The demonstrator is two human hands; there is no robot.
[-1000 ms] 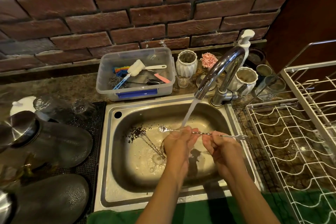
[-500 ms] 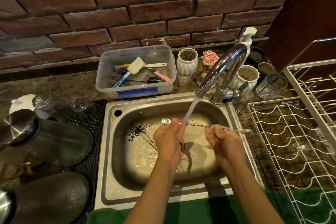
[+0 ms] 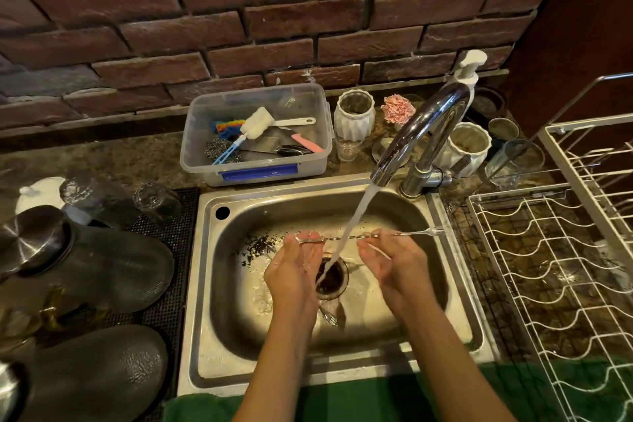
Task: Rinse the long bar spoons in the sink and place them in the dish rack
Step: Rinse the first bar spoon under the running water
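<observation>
I see a brick wall (image 3: 274, 20) behind a stone counter, with a steel sink (image 3: 205, 284) set in it. To the right of the sink stands a white wire dish rack (image 3: 555, 267); I see no spoon in it. To the left, dark domed covers (image 3: 92, 271) lie on a black mat (image 3: 171, 284), with upturned glasses (image 3: 156, 200) behind them. Behind the sink sits a clear plastic tub (image 3: 255, 134) holding brushes and scrubbers, and to its right two white ribbed pots (image 3: 354, 113). The chrome tap (image 3: 421, 134) is running, and its stream (image 3: 352, 226) falls across the shaft of a long bar spoon (image 3: 363, 236) held level above the drain (image 3: 330, 276). My left hand (image 3: 294, 271) pinches the spoon's left end with curled fingertips; the end itself is hidden under them. My right hand (image 3: 394, 260) grips the shaft farther right, fingers curled round it, and the small fork end sticks out beyond that hand toward the rack. A second spoon (image 3: 327, 315) lies on the sink floor, partly hidden by my left wrist.
</observation>
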